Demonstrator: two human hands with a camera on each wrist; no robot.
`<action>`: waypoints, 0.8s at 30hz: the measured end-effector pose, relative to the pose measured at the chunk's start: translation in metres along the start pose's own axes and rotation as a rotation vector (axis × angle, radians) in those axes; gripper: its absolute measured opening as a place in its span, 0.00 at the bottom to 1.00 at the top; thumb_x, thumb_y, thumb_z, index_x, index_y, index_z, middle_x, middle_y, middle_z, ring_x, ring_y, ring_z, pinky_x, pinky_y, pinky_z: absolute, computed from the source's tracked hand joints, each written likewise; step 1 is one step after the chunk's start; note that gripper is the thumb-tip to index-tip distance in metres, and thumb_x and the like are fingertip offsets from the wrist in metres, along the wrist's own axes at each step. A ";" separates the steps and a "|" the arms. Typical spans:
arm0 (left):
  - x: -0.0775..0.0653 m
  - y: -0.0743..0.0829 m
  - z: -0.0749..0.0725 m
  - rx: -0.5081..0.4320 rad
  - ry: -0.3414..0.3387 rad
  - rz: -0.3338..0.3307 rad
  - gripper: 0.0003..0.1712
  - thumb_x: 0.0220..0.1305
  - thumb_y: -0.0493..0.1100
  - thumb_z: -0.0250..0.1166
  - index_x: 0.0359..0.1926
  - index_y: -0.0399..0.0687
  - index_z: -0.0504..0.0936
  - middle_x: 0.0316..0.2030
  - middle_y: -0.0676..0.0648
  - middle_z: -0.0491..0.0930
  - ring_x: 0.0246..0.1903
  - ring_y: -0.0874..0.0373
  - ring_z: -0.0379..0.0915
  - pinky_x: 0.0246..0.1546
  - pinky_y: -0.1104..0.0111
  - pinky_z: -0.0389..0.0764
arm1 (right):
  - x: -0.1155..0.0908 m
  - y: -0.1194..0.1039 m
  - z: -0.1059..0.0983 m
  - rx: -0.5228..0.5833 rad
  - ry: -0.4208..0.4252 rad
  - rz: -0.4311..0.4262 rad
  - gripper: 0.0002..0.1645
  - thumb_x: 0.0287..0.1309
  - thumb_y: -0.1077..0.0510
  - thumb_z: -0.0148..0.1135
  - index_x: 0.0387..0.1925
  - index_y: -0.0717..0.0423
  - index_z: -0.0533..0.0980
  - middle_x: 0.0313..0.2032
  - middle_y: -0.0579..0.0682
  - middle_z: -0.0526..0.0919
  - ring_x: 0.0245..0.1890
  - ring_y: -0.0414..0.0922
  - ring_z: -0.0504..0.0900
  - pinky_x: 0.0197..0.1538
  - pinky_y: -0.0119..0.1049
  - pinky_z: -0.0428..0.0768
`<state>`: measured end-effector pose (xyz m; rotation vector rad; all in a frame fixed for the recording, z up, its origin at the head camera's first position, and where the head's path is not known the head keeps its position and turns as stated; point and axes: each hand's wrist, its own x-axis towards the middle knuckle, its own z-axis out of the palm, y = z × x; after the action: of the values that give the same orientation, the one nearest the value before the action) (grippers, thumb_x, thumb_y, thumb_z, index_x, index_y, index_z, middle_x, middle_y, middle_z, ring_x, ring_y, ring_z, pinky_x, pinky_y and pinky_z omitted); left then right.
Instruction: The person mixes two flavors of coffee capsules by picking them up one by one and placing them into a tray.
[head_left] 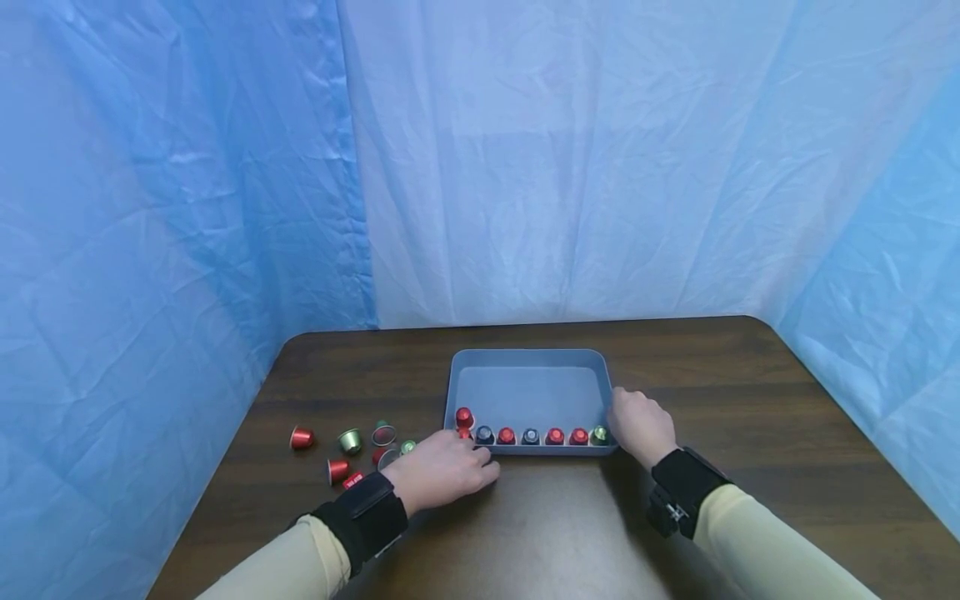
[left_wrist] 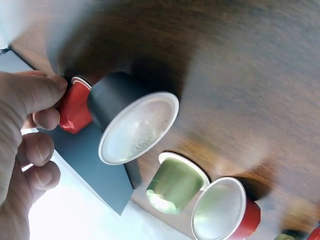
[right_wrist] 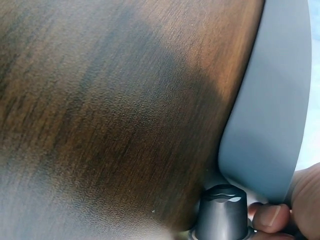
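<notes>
At the front left corner of the grey tray (head_left: 532,354), my left hand (head_left: 442,471) pinches a red coffee capsule (left_wrist: 75,107) between thumb and fingers. Close to that hand in the left wrist view lie a black capsule (left_wrist: 117,102), a green capsule (left_wrist: 172,182) and a red one with its pale lid showing (left_wrist: 220,207). My right hand (head_left: 643,427) is at the tray's front right corner, fingers curled. A dark grey capsule (right_wrist: 222,212) shows against its fingertips (right_wrist: 271,218); the hand hides it from the head view, and its grip is only partly visible.
Inside the tray, a row of red, dark and green capsules runs along the front wall, including a green capsule (head_left: 600,435) at the right end. Another red capsule (head_left: 464,417) stands behind the row's left end. Loose capsules lie left of the tray, the farthest a red one (head_left: 302,437).
</notes>
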<state>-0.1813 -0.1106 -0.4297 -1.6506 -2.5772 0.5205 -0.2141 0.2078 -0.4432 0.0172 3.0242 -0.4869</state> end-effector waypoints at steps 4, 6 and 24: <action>-0.002 -0.001 0.002 0.011 -0.002 -0.003 0.28 0.57 0.51 0.79 0.58 0.62 0.82 0.43 0.59 0.85 0.38 0.65 0.81 0.41 0.77 0.79 | 0.000 0.000 0.000 0.003 -0.006 0.004 0.15 0.69 0.60 0.61 0.49 0.70 0.76 0.30 0.57 0.81 0.25 0.48 0.79 0.29 0.42 0.83; -0.004 -0.001 0.002 0.008 -0.010 -0.007 0.30 0.56 0.51 0.78 0.60 0.62 0.82 0.46 0.59 0.85 0.40 0.65 0.81 0.43 0.77 0.80 | 0.000 0.001 0.001 0.002 -0.006 0.007 0.16 0.69 0.60 0.61 0.49 0.70 0.76 0.31 0.58 0.81 0.25 0.48 0.79 0.29 0.42 0.83; -0.016 0.001 0.007 -0.128 0.021 0.039 0.14 0.70 0.52 0.66 0.54 0.60 0.84 0.42 0.57 0.84 0.35 0.64 0.79 0.34 0.76 0.75 | -0.001 0.001 0.000 0.009 0.000 0.001 0.15 0.69 0.60 0.61 0.49 0.70 0.76 0.30 0.57 0.81 0.25 0.48 0.79 0.30 0.42 0.84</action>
<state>-0.1755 -0.1261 -0.4342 -1.7376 -2.6187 0.3441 -0.2129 0.2081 -0.4437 0.0189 3.0223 -0.5011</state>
